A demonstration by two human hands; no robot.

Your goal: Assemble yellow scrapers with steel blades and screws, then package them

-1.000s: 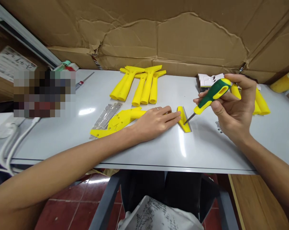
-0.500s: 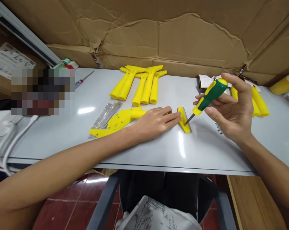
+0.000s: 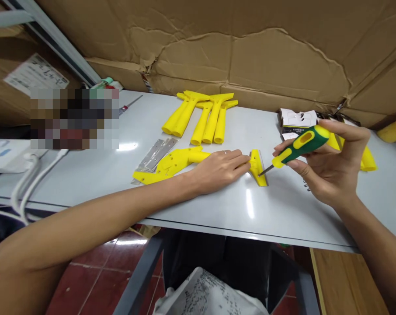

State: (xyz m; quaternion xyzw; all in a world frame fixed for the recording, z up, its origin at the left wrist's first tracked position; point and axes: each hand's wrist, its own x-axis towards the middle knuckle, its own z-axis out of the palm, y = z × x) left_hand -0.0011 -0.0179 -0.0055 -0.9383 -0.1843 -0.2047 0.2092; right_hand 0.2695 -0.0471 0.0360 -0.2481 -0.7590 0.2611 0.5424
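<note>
A person's right hand [image 3: 334, 164] pinches a green-and-yellow screwdriver [image 3: 303, 145] between thumb and partly curled fingers, its tip meeting the near end of the head of a yellow scraper [image 3: 256, 162], which the left hand [image 3: 217, 171], palm down and closed over the handle, holds against the white surface [image 3: 201, 210]. More yellow pieces [image 3: 173, 162] lie left of that hand beside thin metal blades [image 3: 157, 156], with a row of yellow handles [image 3: 203, 120] farther back, near brown cardboard [image 3: 260, 61].
</note>
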